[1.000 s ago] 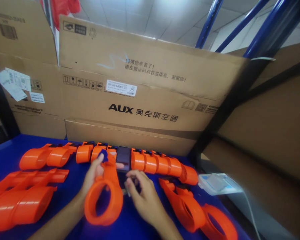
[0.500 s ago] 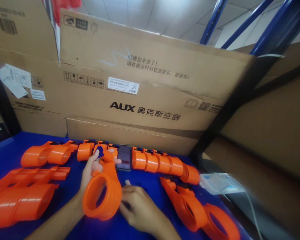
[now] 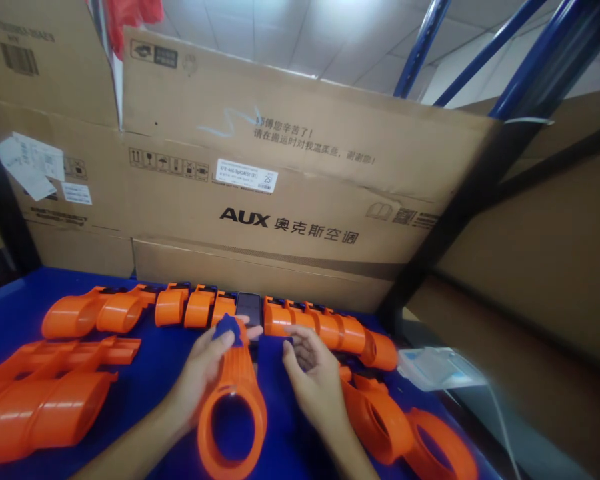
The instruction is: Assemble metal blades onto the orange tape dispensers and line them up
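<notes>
My left hand grips an orange plastic ring-shaped part by its neck, with the round opening facing me. A small dark blue piece sits at the part's top end under my left thumb. My right hand hovers just right of the part, palm turned inward and fingers curled loosely, nothing visible in it. A black phone lies on the blue table just behind my hands.
A row of orange parts lines the back of the table against a large AUX cardboard box. More orange parts lie at the left and right. A white packet with a cable sits at the right edge.
My left hand shifted the orange part to the right and stood it more upright. My right hand lifted off the table and rose to beside the part.
</notes>
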{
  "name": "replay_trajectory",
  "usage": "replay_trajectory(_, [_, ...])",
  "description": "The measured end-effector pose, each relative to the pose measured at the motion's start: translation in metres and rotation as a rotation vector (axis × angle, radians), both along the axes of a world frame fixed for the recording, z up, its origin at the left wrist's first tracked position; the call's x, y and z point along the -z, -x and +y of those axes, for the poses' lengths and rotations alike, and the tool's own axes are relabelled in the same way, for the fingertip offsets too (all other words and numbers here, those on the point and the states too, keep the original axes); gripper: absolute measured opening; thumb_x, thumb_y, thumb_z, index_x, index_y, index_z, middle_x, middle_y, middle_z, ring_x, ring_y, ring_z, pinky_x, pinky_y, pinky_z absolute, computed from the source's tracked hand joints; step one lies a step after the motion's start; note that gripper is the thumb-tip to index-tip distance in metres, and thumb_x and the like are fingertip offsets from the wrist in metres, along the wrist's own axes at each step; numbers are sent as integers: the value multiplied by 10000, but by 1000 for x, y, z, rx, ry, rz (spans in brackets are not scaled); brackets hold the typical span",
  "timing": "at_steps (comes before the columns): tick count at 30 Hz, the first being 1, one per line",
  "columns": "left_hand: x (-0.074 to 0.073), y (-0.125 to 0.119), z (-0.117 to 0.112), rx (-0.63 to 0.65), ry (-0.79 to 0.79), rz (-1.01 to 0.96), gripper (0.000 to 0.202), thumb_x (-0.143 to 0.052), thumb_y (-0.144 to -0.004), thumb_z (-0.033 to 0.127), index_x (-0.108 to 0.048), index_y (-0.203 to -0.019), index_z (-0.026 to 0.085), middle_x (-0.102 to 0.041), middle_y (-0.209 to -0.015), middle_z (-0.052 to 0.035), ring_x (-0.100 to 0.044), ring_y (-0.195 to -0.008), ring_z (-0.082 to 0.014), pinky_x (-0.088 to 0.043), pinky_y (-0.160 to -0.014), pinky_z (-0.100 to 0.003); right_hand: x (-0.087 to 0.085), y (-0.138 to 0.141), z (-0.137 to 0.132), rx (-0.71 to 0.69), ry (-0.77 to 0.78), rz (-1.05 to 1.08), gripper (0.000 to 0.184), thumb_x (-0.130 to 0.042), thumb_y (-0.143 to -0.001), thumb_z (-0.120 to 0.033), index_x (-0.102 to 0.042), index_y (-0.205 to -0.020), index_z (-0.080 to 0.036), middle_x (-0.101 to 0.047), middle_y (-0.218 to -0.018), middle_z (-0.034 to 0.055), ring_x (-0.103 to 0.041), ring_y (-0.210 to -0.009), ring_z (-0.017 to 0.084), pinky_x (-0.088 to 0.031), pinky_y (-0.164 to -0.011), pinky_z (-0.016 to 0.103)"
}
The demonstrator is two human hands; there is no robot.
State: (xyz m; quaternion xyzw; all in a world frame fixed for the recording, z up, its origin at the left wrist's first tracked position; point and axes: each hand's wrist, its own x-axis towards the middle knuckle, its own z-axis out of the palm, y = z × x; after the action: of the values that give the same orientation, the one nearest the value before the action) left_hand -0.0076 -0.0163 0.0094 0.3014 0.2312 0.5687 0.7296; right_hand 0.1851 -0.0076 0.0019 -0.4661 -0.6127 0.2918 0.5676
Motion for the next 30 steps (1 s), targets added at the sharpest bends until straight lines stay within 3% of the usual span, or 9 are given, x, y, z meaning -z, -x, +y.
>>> replay_trajectory(5, [3, -8, -3, 8, -87, 127, 421, -781, -751, 212, -712, -1167, 222, -706, -1271, -106, -667, -1104, -307, -516, -914, -373, -2, 2, 2, 21, -1, 126, 392, -753, -836, -406, -627, -1150, -209, -685, -861, 41, -679, -767, 191, -560, -706, 293])
replay_trajectory(9, [8, -10, -5, 37, -74, 145, 455, -785, -751, 226, -695, -1197, 243, -707, -1250, -101, -654, -1134, -316, -519, -911, -391, -10, 6, 1, -73, 44, 156, 318, -767, -820, -451, -707, -1002, -197, -737, -878, 55, -700, -839, 222, -570, -795, 333])
replay_trajectory(12, [10, -10, -4, -24, -64, 153, 465, -789, -758, 240, -682, -1211, 243, -709, -1239, -101, -634, -1169, -318, -501, -956, -406, -15, 6, -2, -131, 70, 141, 316, -717, -851, -509, -753, -902, -200, -772, -921, 64, -711, -912, 255, -558, -886, 376])
replay_trajectory(20, [5, -8, 5, -119, -88, 63, 509, -794, -758, 253, -669, -1252, 243, -714, -1237, -103, -648, -1160, -320, -510, -972, -425, -11, 3, -4, -327, 161, 237, 371, -715, -865, -485, -755, -1152, -253, -708, -1276, 73, -610, -1243, 313, -414, -1111, 536])
replay_trajectory(24, [6, -8, 7, -130, -88, 67, 517, -796, -762, 262, -668, -1261, 228, -724, -1216, -111, -649, -1156, -324, -519, -964, -425, -16, 1, -2, -379, 166, 177, 387, -692, -881, -496, -747, -1179, -256, -689, -1308, 71, -594, -1267, 313, -382, -1137, 557])
replay_trajectory(30, [4, -8, 7, -203, -103, 152, 496, -834, -734, 240, -693, -1209, 240, -721, -1233, -84, -652, -1150, -289, -512, -979, -381, -13, -1, -1, -323, 142, 193, 380, -774, -829, -417, -748, -1168, -246, -705, -1281, 92, -617, -1238, 312, -417, -1111, 543])
